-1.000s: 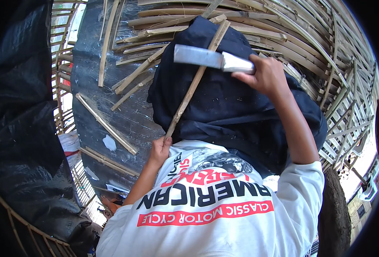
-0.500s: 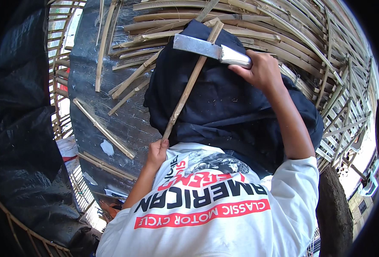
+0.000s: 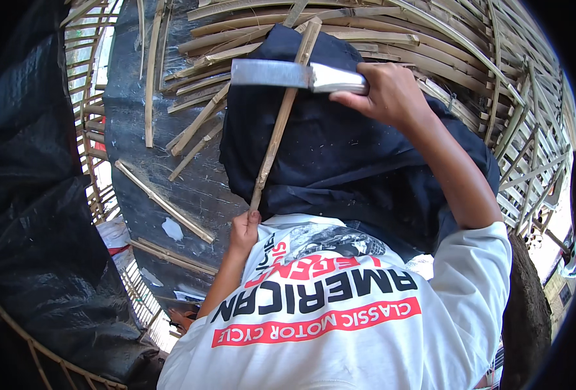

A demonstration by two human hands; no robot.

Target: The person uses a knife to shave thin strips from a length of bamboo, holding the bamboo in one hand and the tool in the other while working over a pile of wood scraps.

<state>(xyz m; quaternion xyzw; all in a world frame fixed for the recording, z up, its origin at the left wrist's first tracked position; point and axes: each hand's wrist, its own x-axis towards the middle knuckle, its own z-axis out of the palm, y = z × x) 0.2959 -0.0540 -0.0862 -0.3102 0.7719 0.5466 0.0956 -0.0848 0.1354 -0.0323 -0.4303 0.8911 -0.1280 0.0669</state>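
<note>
A long, narrow bamboo strip (image 3: 275, 140) slants up and away from my body across dark cloth (image 3: 340, 136) spread over my legs. Its near end is gripped in my left hand (image 3: 243, 233), close to my shirt. My right hand (image 3: 392, 94) is wrapped round the pale metallic handle of a wide-bladed knife (image 3: 268, 73). The blade lies crosswise over the strip near its far end and points left. Whether its edge bites into the bamboo cannot be made out.
Many split bamboo slats (image 3: 366, 39) lie beyond the cloth. Loose bamboo sticks (image 3: 164, 201) rest on a dark sheet (image 3: 132, 110) to the left. Black plastic sheeting (image 3: 34, 162) hangs at far left. A bamboo lattice (image 3: 535, 156) and a thick brown post (image 3: 525, 299) stand at right.
The knife and my right hand have shifted left and slightly nearer me. The strip's far end has swung a little left; my left hand keeps its grip. The whole view has shifted slightly.
</note>
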